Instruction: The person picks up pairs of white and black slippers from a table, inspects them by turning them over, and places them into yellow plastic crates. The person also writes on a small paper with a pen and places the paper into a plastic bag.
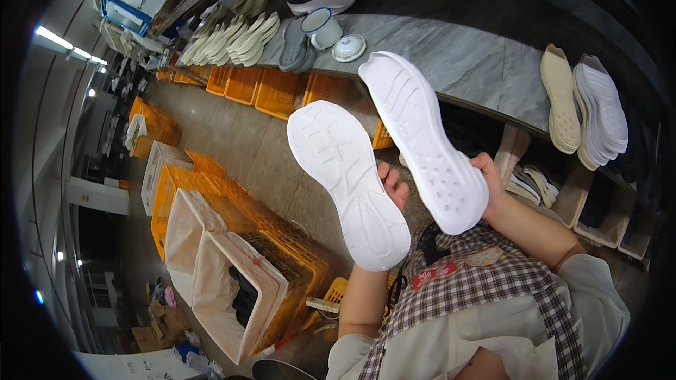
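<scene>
I hold up two white shoe soles in front of me, side by side. My left hand (396,186) is closed round the edge of the left white shoe sole (338,162); its grooved tread shows, and the palm is hidden behind it. My right hand (491,181) grips the right white shoe sole (415,127) by its outer edge near the heel. That sole shows a raised rim, ridges toward the toe and round dimples at the heel. The soles are close together at mid-length, with a narrow gap between them.
A grey marbled tabletop (458,63) runs along the far side, bearing a mug (322,27), its lid (349,48), grey soles (296,49) and rows of cream soles (246,39). Stacked white soles (601,109) lie at right. Orange crates (282,91) stand below; a cloth-lined crate (211,274) is at left.
</scene>
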Available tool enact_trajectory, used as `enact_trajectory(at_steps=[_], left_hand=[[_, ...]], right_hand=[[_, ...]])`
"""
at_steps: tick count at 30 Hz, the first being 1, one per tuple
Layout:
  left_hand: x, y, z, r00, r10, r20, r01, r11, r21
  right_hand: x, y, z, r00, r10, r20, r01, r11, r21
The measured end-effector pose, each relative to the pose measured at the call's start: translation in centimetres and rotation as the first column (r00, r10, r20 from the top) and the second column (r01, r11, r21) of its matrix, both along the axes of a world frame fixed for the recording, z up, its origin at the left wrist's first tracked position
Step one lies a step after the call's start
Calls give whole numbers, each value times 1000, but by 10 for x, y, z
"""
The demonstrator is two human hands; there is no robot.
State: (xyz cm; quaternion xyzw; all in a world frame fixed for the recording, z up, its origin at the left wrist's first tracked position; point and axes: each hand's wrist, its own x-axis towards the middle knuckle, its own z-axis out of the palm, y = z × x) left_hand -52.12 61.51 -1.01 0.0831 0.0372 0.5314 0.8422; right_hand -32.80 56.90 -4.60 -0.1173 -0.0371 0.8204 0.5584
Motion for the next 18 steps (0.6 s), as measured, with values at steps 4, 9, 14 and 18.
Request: enact_trajectory(at_steps=[4,9,14,18], left_hand=[[12,0,-9,677,-16,-736,56,998,31],[34,13,-12,704,-320,-634,255,947,-195],[72,-12,-16,513,29,-858,339,911,234],[60,-5,-6,515,-20,-857,409,885,225]], right_hand=[[-15,-4,1,737,-159,657,-9,970,244],[-1,1,0,705,22,709,-134,986,103],[24,0,27,294,-265,918,-29,958,286],[117,-4,61,447,-96,889,107,993,54]])
